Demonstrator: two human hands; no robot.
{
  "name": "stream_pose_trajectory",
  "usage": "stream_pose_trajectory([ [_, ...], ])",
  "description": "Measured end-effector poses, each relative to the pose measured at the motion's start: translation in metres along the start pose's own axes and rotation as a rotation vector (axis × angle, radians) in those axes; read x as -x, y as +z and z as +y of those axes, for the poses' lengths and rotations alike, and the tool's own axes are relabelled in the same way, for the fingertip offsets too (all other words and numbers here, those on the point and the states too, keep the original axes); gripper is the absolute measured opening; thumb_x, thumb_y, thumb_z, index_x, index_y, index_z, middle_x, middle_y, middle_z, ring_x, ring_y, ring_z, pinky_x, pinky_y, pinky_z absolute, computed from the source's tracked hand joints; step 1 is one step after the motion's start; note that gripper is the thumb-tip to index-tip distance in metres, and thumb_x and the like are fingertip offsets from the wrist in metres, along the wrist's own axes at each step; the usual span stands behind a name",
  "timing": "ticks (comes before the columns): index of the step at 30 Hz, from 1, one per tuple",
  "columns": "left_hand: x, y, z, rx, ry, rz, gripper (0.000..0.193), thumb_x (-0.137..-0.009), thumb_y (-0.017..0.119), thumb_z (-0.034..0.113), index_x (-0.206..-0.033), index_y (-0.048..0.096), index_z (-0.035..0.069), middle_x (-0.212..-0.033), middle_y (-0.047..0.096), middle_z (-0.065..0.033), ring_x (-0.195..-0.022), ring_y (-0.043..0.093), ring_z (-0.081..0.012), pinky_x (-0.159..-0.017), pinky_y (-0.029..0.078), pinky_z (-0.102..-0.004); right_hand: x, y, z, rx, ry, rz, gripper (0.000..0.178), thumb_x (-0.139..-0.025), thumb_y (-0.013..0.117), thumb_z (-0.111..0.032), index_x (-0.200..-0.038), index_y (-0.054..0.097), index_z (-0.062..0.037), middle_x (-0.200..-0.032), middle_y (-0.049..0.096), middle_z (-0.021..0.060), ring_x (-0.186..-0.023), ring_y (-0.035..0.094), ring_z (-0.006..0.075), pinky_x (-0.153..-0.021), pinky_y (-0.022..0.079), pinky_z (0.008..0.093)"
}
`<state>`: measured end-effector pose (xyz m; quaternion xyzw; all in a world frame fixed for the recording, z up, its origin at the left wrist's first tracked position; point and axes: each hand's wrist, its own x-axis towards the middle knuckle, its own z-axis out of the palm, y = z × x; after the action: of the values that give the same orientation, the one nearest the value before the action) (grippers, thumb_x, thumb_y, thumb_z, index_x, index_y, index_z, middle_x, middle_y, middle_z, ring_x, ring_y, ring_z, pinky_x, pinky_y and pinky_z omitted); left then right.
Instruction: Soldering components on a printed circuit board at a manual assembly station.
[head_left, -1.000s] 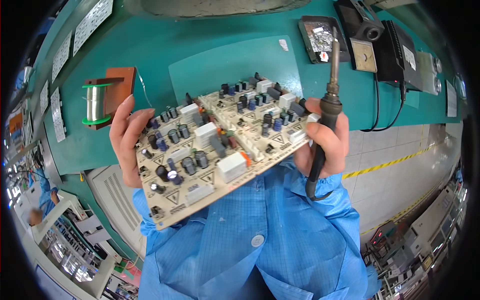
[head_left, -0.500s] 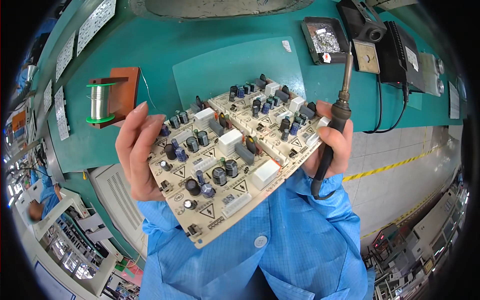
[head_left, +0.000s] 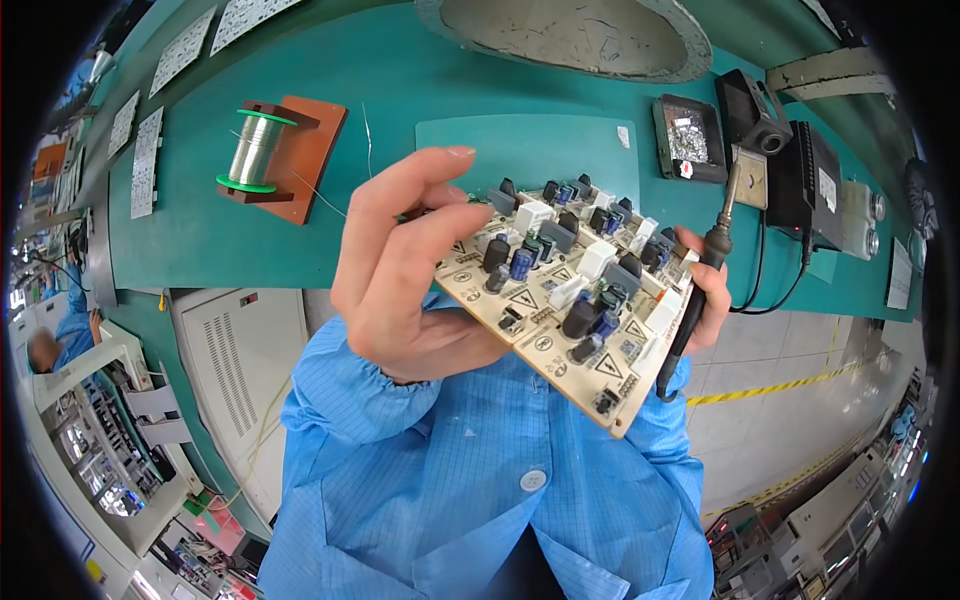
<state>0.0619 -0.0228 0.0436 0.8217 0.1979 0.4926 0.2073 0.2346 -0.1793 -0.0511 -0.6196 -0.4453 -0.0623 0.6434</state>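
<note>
A beige circuit board panel [head_left: 543, 342], crowded with capacitors and white and grey blocks, is held tilted in front of my chest. My left hand [head_left: 395, 275] is wrapped round its left edge, fingers curled over the top side and the palm and thumb partly beneath. At the right edge, my right hand [head_left: 712, 305] grips the board together with a black-handled soldering iron [head_left: 692, 318]. The iron's metal tip points up and away from me. Most of the right fingers are hidden behind the board and the handle.
A solder wire spool [head_left: 254, 150] stands on a brown holder [head_left: 318, 150] at the left of the green bench [head_left: 380, 90]. Far right are a dark tray of scraps [head_left: 690, 140], an iron stand [head_left: 752, 110] and a black soldering station [head_left: 812, 180]. A large lamp-like hood [head_left: 690, 45] overhangs the back.
The board has shifted right and tilted more steeply. My left hand has moved right and further over its left edge. The iron has moved slightly right and down with my right hand.
</note>
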Motion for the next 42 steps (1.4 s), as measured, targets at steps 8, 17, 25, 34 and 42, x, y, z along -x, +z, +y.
stream_pose_trajectory([
  [8, -0.003, 0.008, -0.002, 0.035, 0.013, 0.078, 0.045, -0.048, 0.086, 0.008, -0.082, 0.059, -0.004, -0.103, 0.057, -0.0218, -0.065, 0.055, -0.0168, -0.058, 0.049, -0.0275, -0.002, 0.001, 0.001, -0.022, 0.050, 0.044, 0.027, -0.081, 0.061, 0.001, -0.103, 0.047, -0.0041, -0.102, 0.058, 0.0264, -0.088, 0.059, 0.0283, -0.076, 0.048, 0.0361],
  [17, -0.005, 0.008, -0.006, 0.032, 0.023, 0.070, 0.042, -0.049, 0.086, 0.008, -0.079, 0.059, -0.003, -0.102, 0.058, -0.0210, -0.064, 0.054, -0.0155, -0.056, 0.048, -0.0266, -0.007, 0.005, 0.001, -0.030, 0.010, 0.069, 0.025, -0.080, 0.061, 0.002, -0.102, 0.050, -0.0035, -0.100, 0.060, 0.0251, -0.088, 0.060, 0.0268, -0.077, 0.047, 0.0340],
  [25, -0.002, 0.002, -0.007, 0.021, -0.025, 0.047, 0.040, -0.051, 0.085, 0.009, -0.079, 0.059, -0.003, -0.102, 0.058, -0.0200, -0.068, 0.055, -0.0170, -0.060, 0.049, -0.0279, -0.016, 0.004, -0.005, 0.054, -0.048, -0.012, 0.029, -0.077, 0.064, 0.003, -0.102, 0.051, -0.0040, -0.099, 0.060, 0.0250, -0.086, 0.060, 0.0279, -0.075, 0.048, 0.0345],
  [34, 0.012, -0.007, -0.017, 0.009, -0.111, 0.048, 0.039, -0.053, 0.083, 0.009, -0.081, 0.058, -0.004, -0.102, 0.057, -0.0199, -0.075, 0.060, -0.0211, -0.065, 0.052, -0.0301, -0.025, 0.004, -0.014, 0.133, -0.133, -0.095, 0.032, -0.075, 0.065, 0.004, -0.103, 0.051, -0.0048, -0.097, 0.060, 0.0247, -0.082, 0.061, 0.0293, -0.071, 0.050, 0.0349],
  [42, 0.015, -0.014, -0.022, -0.012, -0.126, 0.020, 0.040, -0.053, 0.082, 0.008, -0.083, 0.058, -0.003, -0.102, 0.057, -0.0198, -0.080, 0.061, -0.0231, -0.068, 0.052, -0.0310, -0.030, 0.008, -0.021, 0.146, -0.123, -0.144, 0.025, -0.081, 0.060, 0.005, -0.103, 0.050, -0.0020, -0.098, 0.059, 0.0257, -0.089, 0.060, 0.0295, -0.080, 0.047, 0.0363],
])
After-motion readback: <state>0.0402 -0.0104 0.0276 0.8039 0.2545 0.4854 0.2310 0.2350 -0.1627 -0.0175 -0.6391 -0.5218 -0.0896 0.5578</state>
